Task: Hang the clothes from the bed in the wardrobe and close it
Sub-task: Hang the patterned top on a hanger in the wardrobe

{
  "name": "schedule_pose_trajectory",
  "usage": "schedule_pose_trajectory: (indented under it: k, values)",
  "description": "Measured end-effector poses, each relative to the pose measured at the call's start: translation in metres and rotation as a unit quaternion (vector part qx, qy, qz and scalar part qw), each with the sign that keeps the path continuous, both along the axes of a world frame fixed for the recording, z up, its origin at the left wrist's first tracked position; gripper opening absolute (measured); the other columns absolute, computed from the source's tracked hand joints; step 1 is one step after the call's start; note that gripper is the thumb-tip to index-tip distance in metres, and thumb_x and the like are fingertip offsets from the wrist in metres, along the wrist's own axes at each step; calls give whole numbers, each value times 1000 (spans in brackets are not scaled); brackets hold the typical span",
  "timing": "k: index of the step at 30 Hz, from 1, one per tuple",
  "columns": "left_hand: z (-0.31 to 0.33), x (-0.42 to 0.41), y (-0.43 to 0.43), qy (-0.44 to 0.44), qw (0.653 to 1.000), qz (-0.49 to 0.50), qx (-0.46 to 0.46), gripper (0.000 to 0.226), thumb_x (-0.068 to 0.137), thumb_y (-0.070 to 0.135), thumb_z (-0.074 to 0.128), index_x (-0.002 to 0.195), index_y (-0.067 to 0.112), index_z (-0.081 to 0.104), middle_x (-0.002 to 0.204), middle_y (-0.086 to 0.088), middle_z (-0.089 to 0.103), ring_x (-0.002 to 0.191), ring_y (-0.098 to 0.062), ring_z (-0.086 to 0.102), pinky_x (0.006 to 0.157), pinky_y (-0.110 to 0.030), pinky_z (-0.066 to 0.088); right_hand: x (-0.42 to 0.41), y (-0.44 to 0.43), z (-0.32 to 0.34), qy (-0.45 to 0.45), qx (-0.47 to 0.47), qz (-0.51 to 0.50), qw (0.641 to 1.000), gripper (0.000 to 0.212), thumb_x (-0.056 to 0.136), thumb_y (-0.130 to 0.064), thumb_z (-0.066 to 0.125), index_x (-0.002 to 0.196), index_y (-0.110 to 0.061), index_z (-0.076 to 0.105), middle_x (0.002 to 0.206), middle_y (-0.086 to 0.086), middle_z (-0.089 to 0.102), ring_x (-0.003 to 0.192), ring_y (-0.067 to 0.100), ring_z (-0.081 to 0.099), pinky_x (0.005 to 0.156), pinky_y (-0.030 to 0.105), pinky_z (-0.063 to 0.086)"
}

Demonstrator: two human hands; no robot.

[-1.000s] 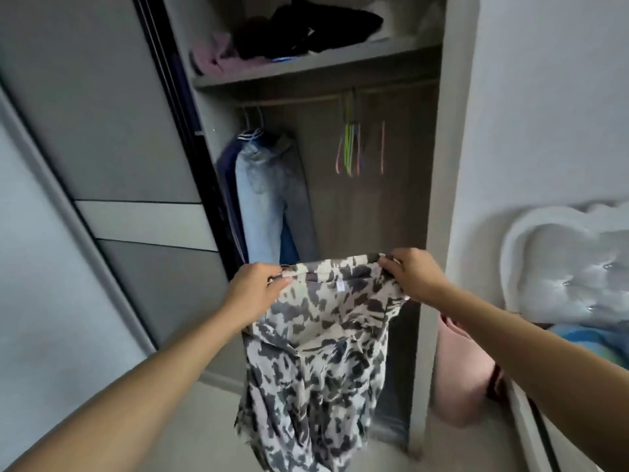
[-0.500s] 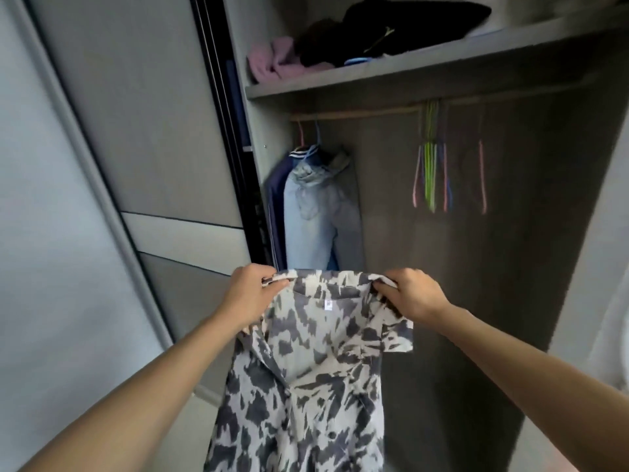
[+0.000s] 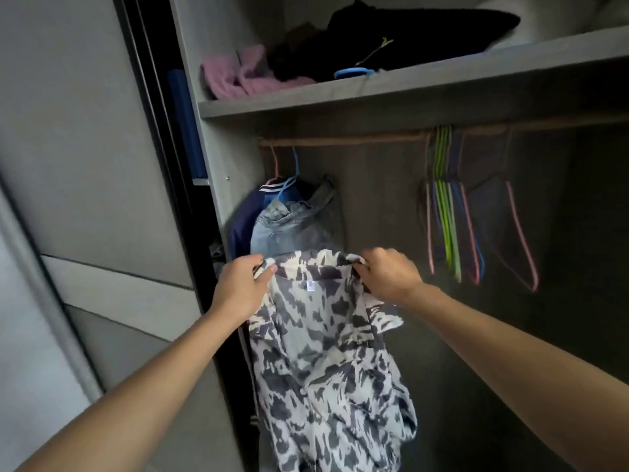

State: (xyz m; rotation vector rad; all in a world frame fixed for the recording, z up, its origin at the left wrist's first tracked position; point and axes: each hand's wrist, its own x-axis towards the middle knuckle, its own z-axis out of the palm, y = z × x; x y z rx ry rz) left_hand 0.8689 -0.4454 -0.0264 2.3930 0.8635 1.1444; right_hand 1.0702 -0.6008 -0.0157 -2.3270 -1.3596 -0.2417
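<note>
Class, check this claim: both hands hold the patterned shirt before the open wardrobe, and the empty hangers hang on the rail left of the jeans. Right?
One slip: the head view shows the empty hangers on the rail right of the jeans, not left. Left hand and right hand do hold the patterned shirt.

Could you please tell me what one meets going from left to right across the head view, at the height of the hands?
door → left hand → shirt → right hand → empty hangers
</note>
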Motion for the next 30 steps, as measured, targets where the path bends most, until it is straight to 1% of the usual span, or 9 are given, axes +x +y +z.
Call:
schedule_pose_trajectory:
  k: [3, 6, 8, 11, 16, 19, 21, 25, 30]
  values:
    - [13, 44, 28, -30, 999, -11, 35, 26, 93, 28, 58, 92, 3, 63, 85, -12, 66, 86, -33, 62, 69, -32, 43, 21, 17, 28, -52, 14, -13, 998, 27, 93, -44, 50, 94, -21, 64, 96, 9, 68, 91, 34, 63, 65, 34, 43]
    - [25, 81, 49, -12, 987, -53, 149, 19, 94, 31, 54, 96, 14, 62, 81, -8, 68, 79, -30, 63, 65, -37, 47, 51, 26, 63, -185, 66, -122, 973, 23, 89, -38, 56, 96, -19, 68, 98, 13, 69, 93, 35, 66, 68, 35, 47]
    - [30, 99, 60, 14, 969, -73, 236, 12, 93, 26, 56, 95, 15, 62, 79, -8, 68, 75, -31, 63, 57, -35, 40, 73, 28, 81, -244, 50, -212, 945, 20, 88, -30, 56, 98, -17, 68, 100, 12, 70, 94, 34, 67, 67, 33, 47]
    - [33, 122, 81, 50, 934, -143, 323, 6, 88, 15, 61, 92, 11, 61, 77, -8, 67, 68, -33, 63, 51, -33, 37, 98, 36, 86, -252, -45, -310, 915, 21, 88, -24, 57, 106, -18, 66, 109, 9, 67, 102, 30, 65, 72, 32, 46]
    - [27, 154, 131, 105, 893, -183, 397, 26, 68, 2, 74, 89, 11, 63, 70, -3, 66, 50, -28, 62, 39, -32, 42, 113, 53, 75, -255, -100, -399, 875, 32, 92, -13, 48, 122, -10, 58, 125, 13, 55, 112, 32, 56, 78, 37, 46]
    - [19, 163, 146, 102, 894, -216, 380, 22, 72, -1, 69, 89, 11, 60, 71, -5, 66, 53, -31, 62, 42, -35, 46, 116, 56, 74, -250, -135, -419, 863, 31, 91, -11, 49, 121, -9, 60, 123, 14, 56, 110, 33, 59, 78, 36, 46]
    - [15, 168, 152, 84, 898, -240, 359, 16, 79, -1, 63, 90, 9, 60, 73, -7, 66, 56, -32, 63, 45, -36, 48, 118, 53, 77, -231, -114, -426, 867, 28, 91, -13, 51, 116, -7, 61, 118, 15, 59, 105, 34, 62, 77, 37, 47]
    - [18, 173, 157, 58, 919, -270, 281, 14, 92, 11, 54, 103, 10, 61, 78, -10, 69, 69, -31, 64, 53, -32, 38, 119, 61, 92, -138, 14, -413, 900, 27, 89, -30, 55, 105, -8, 57, 109, 20, 64, 98, 41, 62, 74, 39, 46]
    - [21, 170, 163, 38, 935, -267, 228, 9, 93, 16, 56, 96, 12, 63, 73, -9, 68, 68, -29, 64, 54, -30, 36, 100, 86, 101, 9, 175, -342, 923, 28, 92, -30, 52, 112, -13, 63, 112, 19, 64, 106, 42, 59, 86, 45, 50]
